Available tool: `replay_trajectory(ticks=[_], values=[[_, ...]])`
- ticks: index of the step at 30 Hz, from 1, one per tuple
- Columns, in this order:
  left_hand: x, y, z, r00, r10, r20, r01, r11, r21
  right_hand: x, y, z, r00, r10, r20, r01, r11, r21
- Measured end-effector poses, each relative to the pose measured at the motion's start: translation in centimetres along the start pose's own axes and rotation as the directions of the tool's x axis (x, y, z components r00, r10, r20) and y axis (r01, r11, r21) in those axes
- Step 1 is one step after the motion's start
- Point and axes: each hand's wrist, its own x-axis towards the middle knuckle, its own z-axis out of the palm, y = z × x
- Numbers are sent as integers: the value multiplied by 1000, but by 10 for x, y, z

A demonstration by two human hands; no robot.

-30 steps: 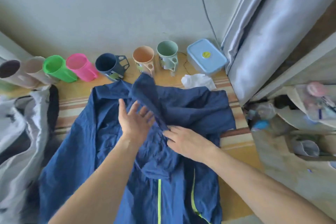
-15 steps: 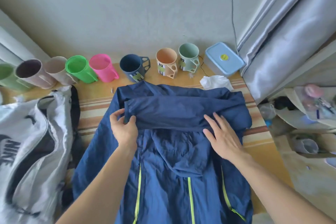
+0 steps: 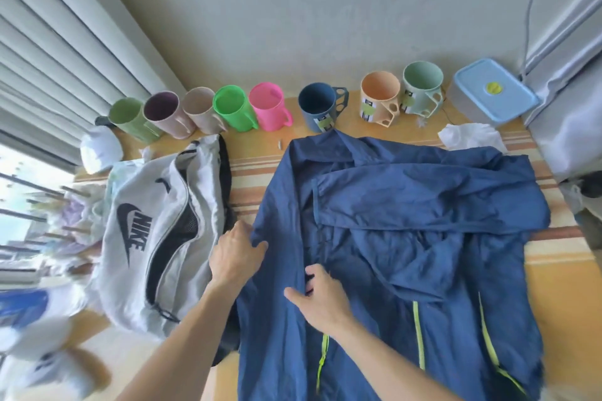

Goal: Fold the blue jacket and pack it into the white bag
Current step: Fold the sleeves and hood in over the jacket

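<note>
I see the jacket (image 3: 407,238) spread flat on the table (image 3: 257,169): thin, crinkled blue shell fabric, one sleeve folded across the chest, three neon-yellow zip lines near the hem. The bag (image 3: 153,238) lies just beside its left edge, soft white cloth with a black logo and a dark mesh-lined zip mouth gaping open.

Count along the wall: eight plastic mugs in a row, namely pale green, mauve, beige, bright green (image 3: 233,107), pink (image 3: 270,107), navy (image 3: 321,107), peach, mint. One lidded box (image 3: 492,91), rounded rectangle, blue lid with a yellow sticker. One crumpled white cloth (image 3: 469,137) beside it.

Left hand (image 3: 236,257) sits at the jacket's left edge, fingers curled and pinching the fabric there, against the bag's side. Right hand (image 3: 321,296) is on the jacket front just inside, fingertips bunching a fold of cloth by the zip seam. Both hands grip the jacket's left side; the rest lies rightward of them.
</note>
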Motion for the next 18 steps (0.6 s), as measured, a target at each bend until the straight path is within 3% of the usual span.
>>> replay_trajectory(ticks=[3, 5, 8, 10, 14, 16, 18], values=[[5, -14, -1, 999, 49, -2, -49, 999, -18, 8, -2, 22, 993, 102, 59, -111, 978, 179], [7, -17, -1, 996, 88, -5, -88, 996, -20, 7, -1, 24, 985, 95, 140, -127, 964, 233], [7, -17, 1, 988, 153, 24, -153, 988, -11, -15, 2, 11, 934, 79, 349, -151, 972, 182], [6, -15, 1, 987, 155, 43, -154, 988, -27, -28, 8, -12, 908, 73, 413, -143, 980, 142], [8, 3, -7, 984, 177, -26, -179, 978, -106, -25, 0, -106, 968, -5, 250, -51, 974, 218], [10, 23, -13, 974, 210, -90, -221, 967, -125, -15, -14, -174, 995, -69, 70, 60, 991, 122], [14, 47, -16, 943, 291, -161, -310, 944, -115, -7, -29, -242, 991, -117, -58, 112, 990, -81]])
